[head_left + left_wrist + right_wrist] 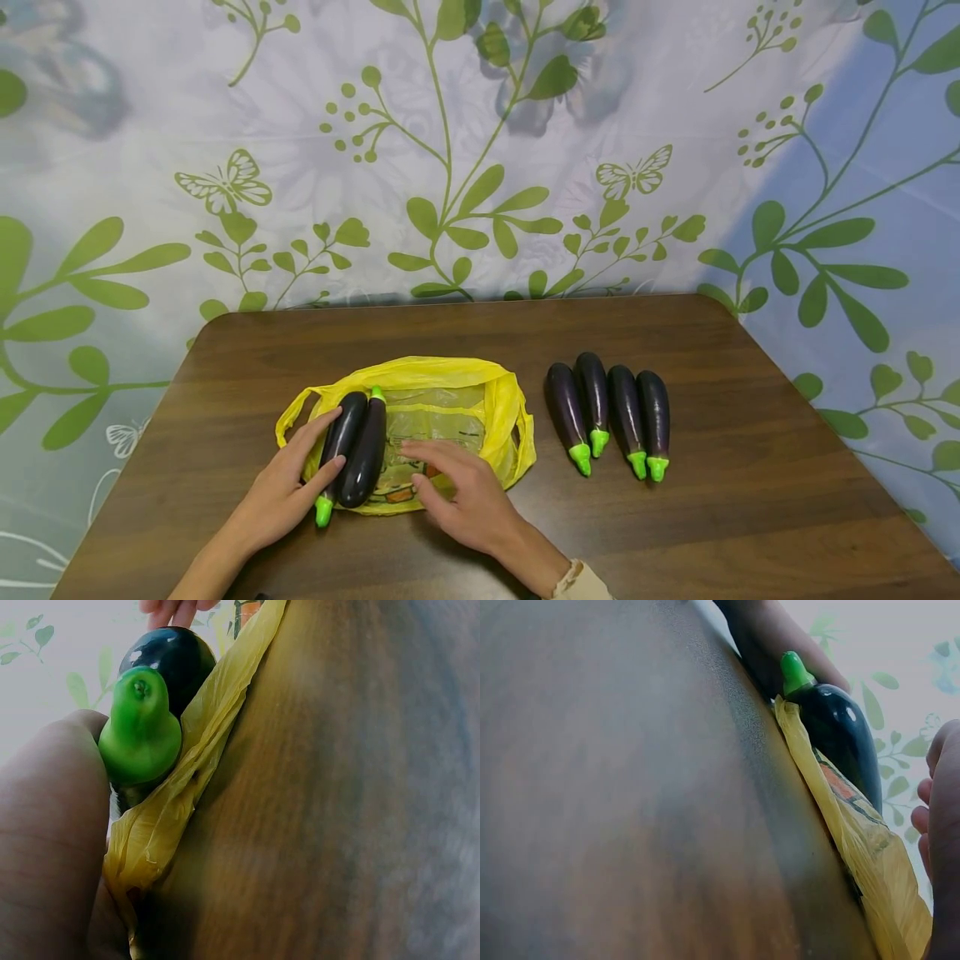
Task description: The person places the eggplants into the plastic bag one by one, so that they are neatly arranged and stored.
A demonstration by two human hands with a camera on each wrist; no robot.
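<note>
I count two eggplants [365, 457] lying over a yellow bag [427, 367], one gripped by left hand [281, 493], right hand [468, 498] loosely open; four eggplants [625, 410] toward the tabletop's [712, 533] right edge.

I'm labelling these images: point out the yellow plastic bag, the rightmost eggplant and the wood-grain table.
Yellow plastic bag [431, 372]: head view, far rim.
Rightmost eggplant [654, 417]: head view, middle of its body.
Wood-grain table [735, 508]: head view, bare top.

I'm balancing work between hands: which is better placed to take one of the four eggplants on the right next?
Probably the right hand: it appears to hold nothing and is nearer those four eggplants. The left hand grips another eggplant at the yellow bag.
</note>
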